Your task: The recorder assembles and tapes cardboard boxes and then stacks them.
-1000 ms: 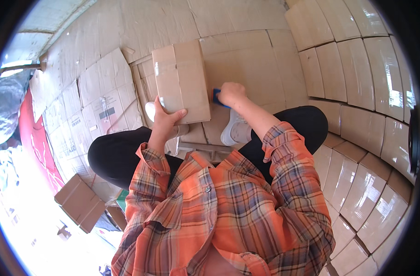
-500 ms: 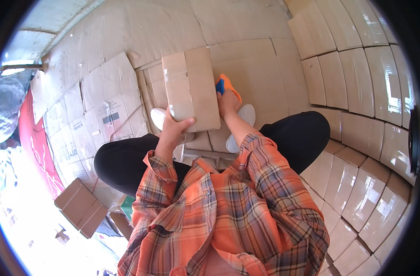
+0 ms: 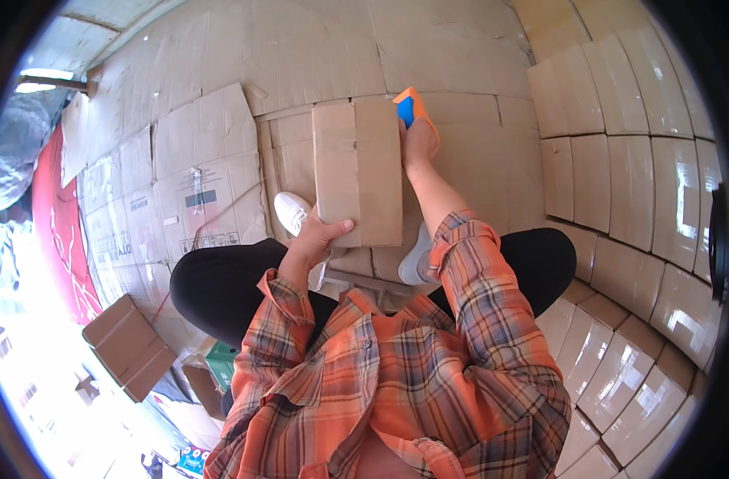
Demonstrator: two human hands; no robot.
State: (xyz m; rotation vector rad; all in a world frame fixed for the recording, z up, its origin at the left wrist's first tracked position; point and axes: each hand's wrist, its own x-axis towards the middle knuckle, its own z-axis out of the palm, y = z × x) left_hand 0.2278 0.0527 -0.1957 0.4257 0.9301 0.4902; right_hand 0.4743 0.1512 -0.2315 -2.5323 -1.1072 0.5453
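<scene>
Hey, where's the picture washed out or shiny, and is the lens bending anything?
In the head view, the lower left is blown out to white, glare streaks mark the stacked boxes, their rows curve near the dark rim, and the held box shows little glare.

The left hand [image 3: 320, 238] grips the carton [image 3: 358, 172] at its near left corner, thumb laid over the top, fingers mostly hidden past the edge. The right hand [image 3: 419, 144] is curled closed beside the carton's far right corner, its forearm [image 3: 438, 195] reaching farther forward than the left.
</scene>
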